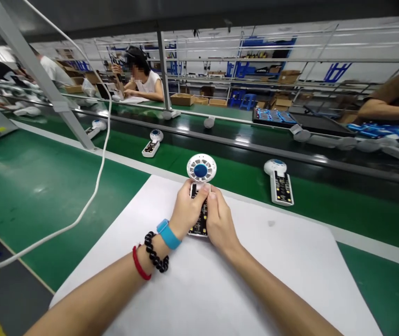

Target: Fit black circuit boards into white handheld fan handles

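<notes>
Between my two hands is a white handheld device with a round head, a blue disc in its middle, and a handle whose black circuit board lies bare. My left hand grips the handle from the left, its thumb pressed near the neck. Closed on the right side of the same handle is my right hand, fingertips close to the left thumb. Part of the board is hidden behind the fingers. The device is over a white sheet on the green bench.
Similar open devices lie on the green belt: one at right, one further left. A white cable hangs across the left side near a slanted metal post. Across the line, a co-worker sits; black trays hold blue parts.
</notes>
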Motion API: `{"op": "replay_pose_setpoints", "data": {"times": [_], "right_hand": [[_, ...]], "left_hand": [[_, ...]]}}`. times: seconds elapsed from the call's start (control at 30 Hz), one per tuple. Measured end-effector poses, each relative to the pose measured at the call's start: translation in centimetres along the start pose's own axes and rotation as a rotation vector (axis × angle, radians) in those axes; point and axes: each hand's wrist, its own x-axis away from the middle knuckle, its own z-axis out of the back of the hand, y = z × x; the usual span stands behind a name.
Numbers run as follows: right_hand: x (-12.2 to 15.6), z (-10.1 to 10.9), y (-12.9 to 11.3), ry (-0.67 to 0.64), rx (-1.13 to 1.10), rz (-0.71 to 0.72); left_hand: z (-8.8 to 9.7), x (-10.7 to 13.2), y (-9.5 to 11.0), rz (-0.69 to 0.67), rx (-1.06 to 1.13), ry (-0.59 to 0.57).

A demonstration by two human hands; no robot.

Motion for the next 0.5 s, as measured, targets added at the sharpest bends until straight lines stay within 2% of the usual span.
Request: {"op": "replay_pose_setpoints", "data": {"times": [0.07, 0.2, 0.27, 0.5], "right_hand": [[0.1, 0.5, 0.1, -0.058, -0.082, -0.086], [0.7, 1.5, -0.1, -0.442, -0.351, -0.284], [0.9, 1.6, -0.2, -0.558, -0.424, -0.314], [0.7, 1.1, -0.2, -0.512, -0.472, -0.358]], "left_hand": [[0.1, -0.1, 0.2, 0.007, 0.014, 0.018], [0.5, -0.1, 0.4, 0.066, 0.056, 0.04], [0.6, -0.2, 0.4, 0.086, 0.066, 0.044], [0.7, -0.6, 0.0, 0.04, 0.03, 0.071]]}}
